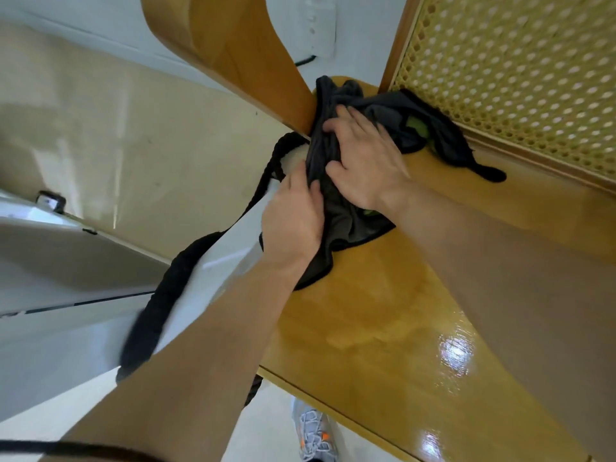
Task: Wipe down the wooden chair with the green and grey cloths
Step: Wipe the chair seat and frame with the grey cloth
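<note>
My left hand (pixel 293 225) grips the bunched grey cloth (pixel 390 111) on the wooden chair (pixel 383 328); my right hand (pixel 366 161) presses it, fingers spread; green cloth (pixel 418 126) peeks out.

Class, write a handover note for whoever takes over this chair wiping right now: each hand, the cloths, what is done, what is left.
Left hand: grips a bunched fold of the grey cloth at the seat's edge.
Right hand: fingers spread, pressing the grey cloth onto the wooden chair seat near its rear corner.
Green cloth: bundled inside the grey one, only patches showing.
Done: both cloths at this corner; which parts are already wiped cannot be told.
Left: probably the rest of the seat, cane back and curved side piece.
</note>
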### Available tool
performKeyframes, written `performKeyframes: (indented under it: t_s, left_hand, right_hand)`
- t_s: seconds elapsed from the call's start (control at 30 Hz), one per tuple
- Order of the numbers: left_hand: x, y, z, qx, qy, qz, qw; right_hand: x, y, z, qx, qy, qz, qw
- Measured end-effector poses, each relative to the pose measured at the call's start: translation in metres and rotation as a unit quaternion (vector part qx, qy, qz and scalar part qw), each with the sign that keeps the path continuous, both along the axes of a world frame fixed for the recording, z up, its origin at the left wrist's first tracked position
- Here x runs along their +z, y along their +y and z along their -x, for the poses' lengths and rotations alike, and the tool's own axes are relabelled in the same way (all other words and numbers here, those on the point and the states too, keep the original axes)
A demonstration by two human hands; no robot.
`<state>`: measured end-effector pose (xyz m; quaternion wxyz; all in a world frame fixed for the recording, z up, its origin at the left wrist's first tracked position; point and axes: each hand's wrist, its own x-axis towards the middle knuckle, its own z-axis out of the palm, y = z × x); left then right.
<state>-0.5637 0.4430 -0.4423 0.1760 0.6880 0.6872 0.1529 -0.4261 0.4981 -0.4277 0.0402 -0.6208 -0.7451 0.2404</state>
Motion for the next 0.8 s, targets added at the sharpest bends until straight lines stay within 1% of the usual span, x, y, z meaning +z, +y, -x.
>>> performKeyframes:
  t_s: [0.07, 0.13, 0.2, 0.27, 0.33, 0.4, 0.43, 0.5, 0.57, 0.7, 0.8]
  left_hand:
    - [0.004, -0.001, 0.006, 0.009, -0.007, 0.012, 1.0]
    - [0.007, 0.003, 0.006, 0.031, -0.021, 0.026, 0.999]
    - [0.01, 0.006, 0.005, 0.036, -0.064, 0.041, 0.997]
    - [0.007, 0.015, 0.004, 0.021, -0.095, 0.067, 0.993]
    - [0.005, 0.033, 0.002, 0.017, -0.103, 0.115, 0.988]
    - [0.001, 0.048, 0.0, 0.02, -0.114, 0.169, 0.979]
    - [0.0, 0.05, 0.001, 0.017, -0.116, 0.181, 0.976]
    - [-0.001, 0.034, 0.012, 0.006, -0.117, 0.182, 0.976]
    - [-0.003, -0.001, 0.036, 0.002, -0.115, 0.185, 0.976]
    - [0.005, -0.078, 0.09, 0.015, -0.109, 0.231, 0.967]
    - [0.008, -0.071, 0.085, 0.018, -0.121, 0.253, 0.96]
  right_hand:
    - [0.002, -0.01, 0.002, 0.01, -0.016, -0.012, 1.0]
    - [0.004, -0.038, 0.008, 0.047, -0.033, -0.011, 0.998]
    - [0.003, -0.064, 0.01, 0.096, -0.053, -0.002, 0.994]
    - [0.001, -0.058, 0.0, 0.117, -0.07, 0.002, 0.991]
    - [-0.002, -0.031, -0.009, 0.087, -0.092, -0.007, 0.992]
    - [-0.003, -0.011, -0.009, 0.027, -0.105, -0.002, 0.994]
    - [-0.005, -0.008, -0.003, 0.001, -0.106, 0.0, 0.994]
    - [-0.004, -0.023, 0.016, -0.032, -0.111, 0.003, 0.993]
    - [-0.003, -0.059, 0.039, -0.035, -0.112, 0.018, 0.993]
    - [-0.001, -0.132, 0.073, 0.041, -0.098, 0.026, 0.994]
    - [-0.005, -0.121, 0.065, 0.059, -0.089, 0.019, 0.994]
